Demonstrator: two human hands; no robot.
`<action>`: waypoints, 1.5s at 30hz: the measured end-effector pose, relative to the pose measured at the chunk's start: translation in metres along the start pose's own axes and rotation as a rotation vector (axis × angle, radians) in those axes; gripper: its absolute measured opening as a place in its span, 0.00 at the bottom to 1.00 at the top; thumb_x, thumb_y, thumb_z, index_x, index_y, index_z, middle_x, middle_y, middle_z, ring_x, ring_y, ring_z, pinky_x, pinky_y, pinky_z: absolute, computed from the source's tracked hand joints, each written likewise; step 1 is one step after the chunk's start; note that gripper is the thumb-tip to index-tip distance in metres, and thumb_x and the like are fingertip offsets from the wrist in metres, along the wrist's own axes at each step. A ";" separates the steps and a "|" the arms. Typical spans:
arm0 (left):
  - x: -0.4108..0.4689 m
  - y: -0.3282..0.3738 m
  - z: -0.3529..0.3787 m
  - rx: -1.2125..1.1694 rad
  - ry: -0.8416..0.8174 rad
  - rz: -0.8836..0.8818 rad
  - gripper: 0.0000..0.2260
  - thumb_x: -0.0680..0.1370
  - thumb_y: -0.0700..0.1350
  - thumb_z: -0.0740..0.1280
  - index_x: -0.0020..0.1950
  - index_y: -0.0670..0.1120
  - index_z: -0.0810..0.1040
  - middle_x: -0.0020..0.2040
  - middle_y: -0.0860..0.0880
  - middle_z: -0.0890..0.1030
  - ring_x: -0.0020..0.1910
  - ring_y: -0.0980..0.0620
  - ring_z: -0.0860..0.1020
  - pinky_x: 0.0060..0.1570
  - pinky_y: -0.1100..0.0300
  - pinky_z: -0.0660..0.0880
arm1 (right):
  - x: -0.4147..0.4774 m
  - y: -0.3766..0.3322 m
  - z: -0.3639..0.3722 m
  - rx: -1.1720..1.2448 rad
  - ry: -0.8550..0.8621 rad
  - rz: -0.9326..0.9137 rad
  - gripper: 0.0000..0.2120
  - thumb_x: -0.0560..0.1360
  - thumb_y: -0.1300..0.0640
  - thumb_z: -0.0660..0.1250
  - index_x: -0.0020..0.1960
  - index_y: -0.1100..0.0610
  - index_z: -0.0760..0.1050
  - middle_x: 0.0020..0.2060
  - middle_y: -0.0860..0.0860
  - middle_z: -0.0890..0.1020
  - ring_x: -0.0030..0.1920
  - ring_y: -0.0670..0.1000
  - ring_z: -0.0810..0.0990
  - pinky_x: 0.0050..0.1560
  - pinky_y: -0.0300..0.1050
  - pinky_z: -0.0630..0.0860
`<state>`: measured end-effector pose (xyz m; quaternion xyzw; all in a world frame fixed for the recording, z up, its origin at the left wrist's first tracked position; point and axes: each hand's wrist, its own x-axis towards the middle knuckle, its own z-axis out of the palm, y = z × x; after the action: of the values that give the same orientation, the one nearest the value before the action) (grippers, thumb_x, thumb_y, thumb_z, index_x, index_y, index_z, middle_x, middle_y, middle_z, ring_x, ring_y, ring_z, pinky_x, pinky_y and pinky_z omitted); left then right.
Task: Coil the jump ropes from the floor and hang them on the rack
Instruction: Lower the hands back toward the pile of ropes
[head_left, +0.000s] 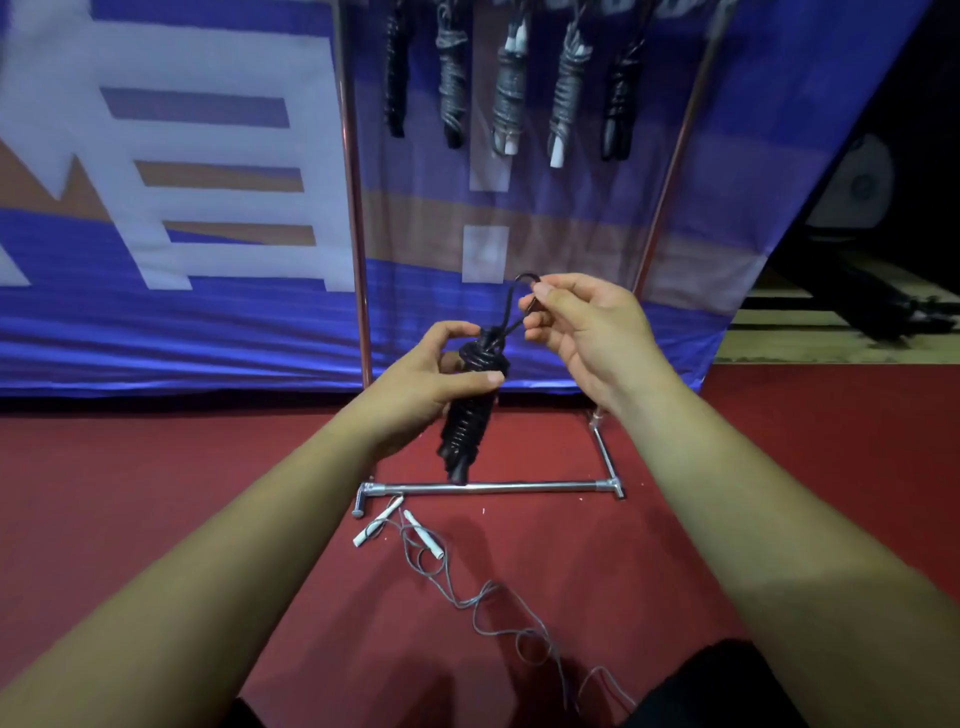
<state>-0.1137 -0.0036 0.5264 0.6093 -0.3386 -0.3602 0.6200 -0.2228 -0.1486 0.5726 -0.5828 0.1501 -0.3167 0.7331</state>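
Progress looks well along: five wound bundles (509, 93) already hung in a row under the top of the rack (358, 208), some grey, some black. A sixth, the black rope (470, 415), wound into a tight, ribbed, tapering bundle, held in the air before the rack by the left hand (431, 379), thumb and fingers curled round its upper part. Right hand (587, 332) pinching the thin loop (524, 291) rising from its top, between thumb and forefinger. Probably needs only hooking on. Left to do: one grey rope (467, 587), loose and tangled on the red floor (156, 493) just before the rack's shiny chrome base bar (493, 487). Thin wiry cord, slim white cylindrical handles (376, 525). Floor matte, carpet-like.
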 end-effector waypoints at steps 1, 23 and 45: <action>0.005 0.010 0.003 0.032 -0.002 0.027 0.23 0.71 0.42 0.77 0.62 0.51 0.72 0.50 0.49 0.84 0.49 0.48 0.83 0.57 0.50 0.77 | 0.004 -0.014 0.002 -0.029 -0.003 -0.026 0.05 0.79 0.68 0.64 0.45 0.63 0.75 0.36 0.58 0.80 0.30 0.49 0.77 0.33 0.40 0.78; 0.212 0.180 0.074 0.197 0.111 0.278 0.23 0.68 0.48 0.80 0.56 0.45 0.74 0.45 0.48 0.81 0.48 0.49 0.81 0.56 0.49 0.77 | 0.167 -0.197 -0.068 -0.317 0.290 -0.334 0.06 0.78 0.65 0.66 0.43 0.60 0.77 0.35 0.54 0.79 0.30 0.49 0.77 0.31 0.40 0.77; 0.416 0.211 0.125 0.406 0.281 0.328 0.25 0.59 0.56 0.79 0.42 0.38 0.80 0.38 0.40 0.82 0.43 0.40 0.85 0.49 0.40 0.82 | 0.374 -0.224 -0.139 -0.461 0.630 -0.211 0.06 0.73 0.68 0.65 0.50 0.64 0.78 0.29 0.56 0.77 0.19 0.48 0.72 0.22 0.35 0.70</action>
<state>-0.0014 -0.4256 0.7331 0.7019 -0.4087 -0.0922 0.5760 -0.0876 -0.5205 0.8024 -0.6185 0.3740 -0.5114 0.4647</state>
